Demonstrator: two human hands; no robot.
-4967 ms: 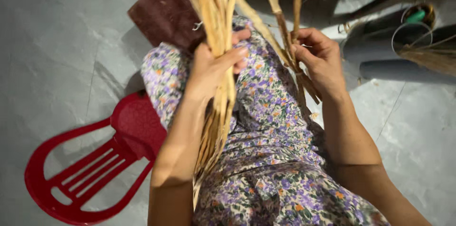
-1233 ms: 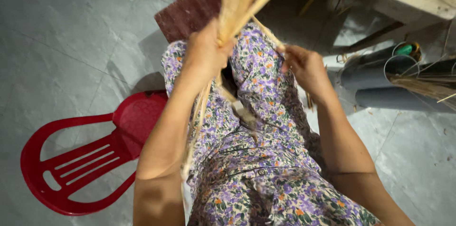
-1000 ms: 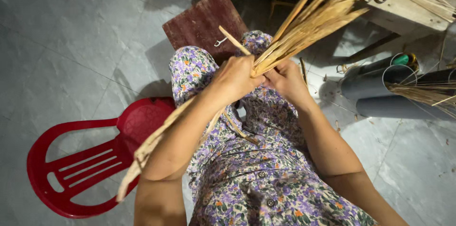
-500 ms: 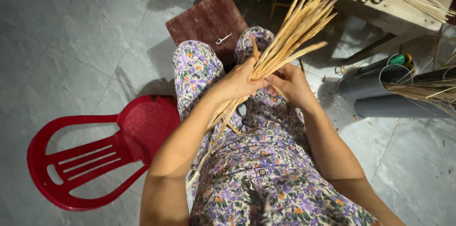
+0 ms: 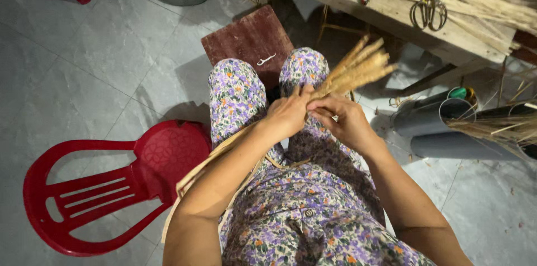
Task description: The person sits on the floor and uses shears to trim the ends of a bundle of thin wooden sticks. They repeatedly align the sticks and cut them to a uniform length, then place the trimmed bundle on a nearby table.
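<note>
left hand (image 5: 288, 115): closing around the bundle of flat tan dried straw strips (image 5: 358, 70), gripping it over the lap, fingers wrapping the stems.
right hand (image 5: 344, 123): meeting the left hand, fingers curling in and pinching the same bundle just beside the left hand's grip.
bundle: fanning up and away from the hands toward the workbench; its long tails are trailing down under the left forearm, hanging past the knee toward the floor.
purple floral-print garment (image 5: 291, 210): covering the lap and both knees beneath the hands.
dark red-brown wooden board (image 5: 243, 42): lying on the grey tiled floor (image 5: 72, 70) just beyond the knees, a small pale clip resting on it.
red plastic chair (image 5: 95, 187): standing on the floor near the left elbow.
rough wooden workbench (image 5: 408, 25): carrying loose straw and metal scissors (image 5: 428, 6) near its front edge.
grey plastic pipes (image 5: 447, 129): lying on the floor under the workbench, straw sticking out.
</note>
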